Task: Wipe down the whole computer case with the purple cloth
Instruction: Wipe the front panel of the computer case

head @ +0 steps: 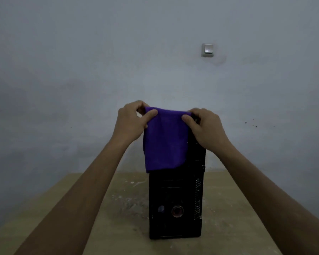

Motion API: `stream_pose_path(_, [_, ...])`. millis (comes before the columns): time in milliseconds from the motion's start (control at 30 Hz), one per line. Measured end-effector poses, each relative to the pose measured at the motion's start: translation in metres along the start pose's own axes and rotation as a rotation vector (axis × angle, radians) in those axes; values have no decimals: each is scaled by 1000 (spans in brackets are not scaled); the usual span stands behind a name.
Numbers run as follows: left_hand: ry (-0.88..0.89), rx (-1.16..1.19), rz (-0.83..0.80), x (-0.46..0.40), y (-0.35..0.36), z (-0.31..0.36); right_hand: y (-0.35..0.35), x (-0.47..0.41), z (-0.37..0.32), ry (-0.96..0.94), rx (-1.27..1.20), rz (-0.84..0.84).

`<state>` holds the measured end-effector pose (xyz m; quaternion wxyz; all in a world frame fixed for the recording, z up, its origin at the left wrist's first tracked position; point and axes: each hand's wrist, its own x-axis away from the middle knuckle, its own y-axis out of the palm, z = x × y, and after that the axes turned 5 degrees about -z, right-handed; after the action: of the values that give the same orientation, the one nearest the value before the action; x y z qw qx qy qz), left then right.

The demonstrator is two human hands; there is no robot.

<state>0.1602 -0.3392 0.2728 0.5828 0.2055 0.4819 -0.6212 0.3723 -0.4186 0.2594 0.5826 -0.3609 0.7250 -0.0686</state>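
A black computer case (175,205) stands upright on a tan wooden table (66,208). Its front face points at the camera. Low on that face there is a round button with a shiny ring (177,211), and a little pale badge (161,208) sits just to the left of it. A strip of small holes runs down the right edge of the front. A purple cloth (164,140) hangs in front of the top part of the case and hides it. The bottom edge of the cloth ends about halfway down the front. Two bare arms reach out from the bottom corners of the view. The left hand (131,120) pinches the top left corner of the cloth between its thumb and curled fingers. The right hand (204,127) pinches the top right corner in the same way, with the thumb on the near side of the cloth. The top edge of the cloth is stretched between the two hands, and the rest drops straight down. It is hard to tell if the cloth touches the case or hangs just in front of it. The table top has pale spots and scuffs near the case. Behind it all is a plain grey wall (81,61), with a white light switch (208,50) high up on the right.
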Motion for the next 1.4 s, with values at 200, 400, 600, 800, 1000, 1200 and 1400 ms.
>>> stream_pose_path(200, [20,-231,313,-5,50,-1,23,-20,3,96,-33,166])
stream_pose_path(400, [368,-733,233,13,95,-13,33,-15,11,45,55,274])
stream_pose_path(600, [315,-845,83,8,100,-25,45,-5,33,45,127,453])
stream_pose_path(800, [233,-678,210,8,91,-40,60,13,48,156,-231,341])
stream_pose_path(1000, [254,-786,272,4,107,-22,67,21,45,170,-423,239])
stream_pose_path(1200, [299,-906,127,-1,116,-15,61,25,49,155,-521,228])
stream_pose_path(1400, [157,-628,265,12,104,-39,68,33,55,202,-563,218])
